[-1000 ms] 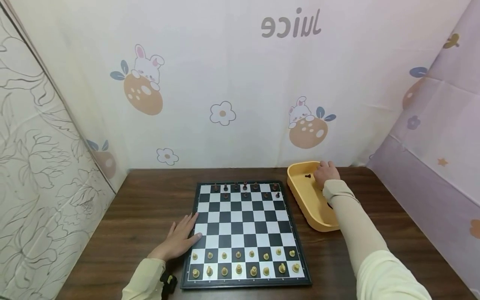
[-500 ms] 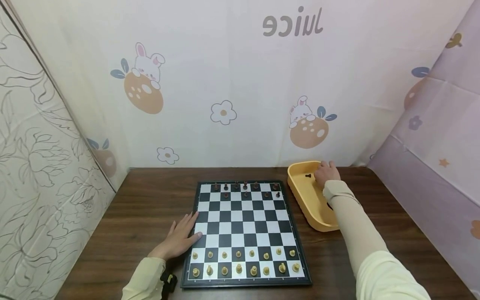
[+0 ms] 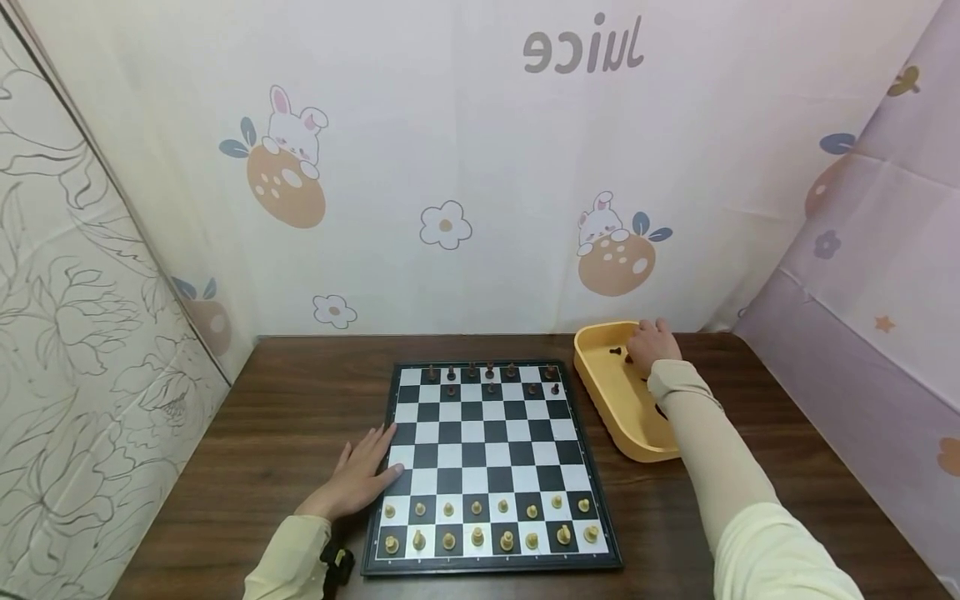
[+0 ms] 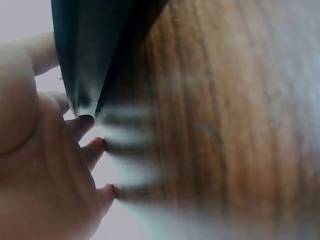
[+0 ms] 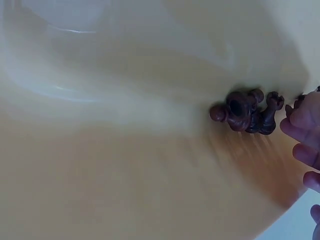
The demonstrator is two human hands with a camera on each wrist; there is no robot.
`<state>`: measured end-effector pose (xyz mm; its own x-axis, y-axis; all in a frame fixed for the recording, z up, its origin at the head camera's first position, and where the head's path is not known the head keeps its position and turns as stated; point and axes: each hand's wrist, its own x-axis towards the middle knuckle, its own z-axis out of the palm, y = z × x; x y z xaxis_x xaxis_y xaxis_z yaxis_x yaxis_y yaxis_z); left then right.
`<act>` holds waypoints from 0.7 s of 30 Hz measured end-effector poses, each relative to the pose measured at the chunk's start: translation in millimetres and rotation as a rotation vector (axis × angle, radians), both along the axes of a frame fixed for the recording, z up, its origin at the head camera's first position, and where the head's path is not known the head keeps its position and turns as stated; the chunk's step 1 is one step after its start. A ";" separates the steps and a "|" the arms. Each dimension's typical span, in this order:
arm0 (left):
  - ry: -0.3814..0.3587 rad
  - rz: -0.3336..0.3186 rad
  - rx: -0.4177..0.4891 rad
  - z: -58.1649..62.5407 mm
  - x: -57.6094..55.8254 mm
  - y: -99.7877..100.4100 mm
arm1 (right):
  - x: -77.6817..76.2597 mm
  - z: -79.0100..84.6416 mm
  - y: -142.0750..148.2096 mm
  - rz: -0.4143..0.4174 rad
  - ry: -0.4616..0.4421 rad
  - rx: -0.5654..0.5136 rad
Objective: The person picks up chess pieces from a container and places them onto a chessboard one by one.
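Note:
A black-and-white chessboard point(image 3: 480, 454) lies on the table, light yellow chess pieces point(image 3: 477, 537) in its two near rows and dark chess pieces point(image 3: 491, 372) in its two far rows. My left hand point(image 3: 357, 477) rests at the board's left edge, thumb on the rim and fingers spread. My right hand point(image 3: 651, 345) reaches into the far end of a yellow tray point(image 3: 637, 452). In the right wrist view, its fingertips touch a dark chess piece point(image 5: 296, 104), partly hidden behind them; whether they pinch it is unclear. More dark pieces point(image 5: 242, 111) lie clustered beside it.
The brown wooden table point(image 3: 300, 408) runs back to a patterned curtain point(image 3: 450, 283). The tray stands close to the board's right side. A black band point(image 3: 339, 567) is at the left wrist.
My right hand has shifted slightly within the tray's far end, and another dark piece now shows beside its fingers. The left hand and the board pieces stay where they were.

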<state>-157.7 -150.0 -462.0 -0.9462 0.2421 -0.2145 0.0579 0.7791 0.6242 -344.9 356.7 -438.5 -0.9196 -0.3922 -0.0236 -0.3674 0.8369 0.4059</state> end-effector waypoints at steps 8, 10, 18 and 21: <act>0.000 -0.004 0.009 0.8 0.5 -0.5 | 1.4 -1.4 -3.5 -0.017 -0.014 -0.041; 0.000 -0.007 0.005 0.9 0.8 -0.5 | 1.1 -3.0 -3.1 -0.021 -0.019 -0.059; 0.005 -0.008 0.005 1.9 0.7 -0.5 | -2.6 -11.1 2.2 -0.013 -0.031 -0.083; 0.003 -0.006 0.006 3.0 0.6 -0.6 | -4.0 -11.1 3.4 -0.015 -0.035 -0.083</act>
<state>-157.1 -150.6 -459.0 -0.9454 0.2489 -0.2102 0.0644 0.7752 0.6284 -349.0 360.2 -449.5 -0.9245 -0.3804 -0.0235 -0.3673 0.8727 0.3217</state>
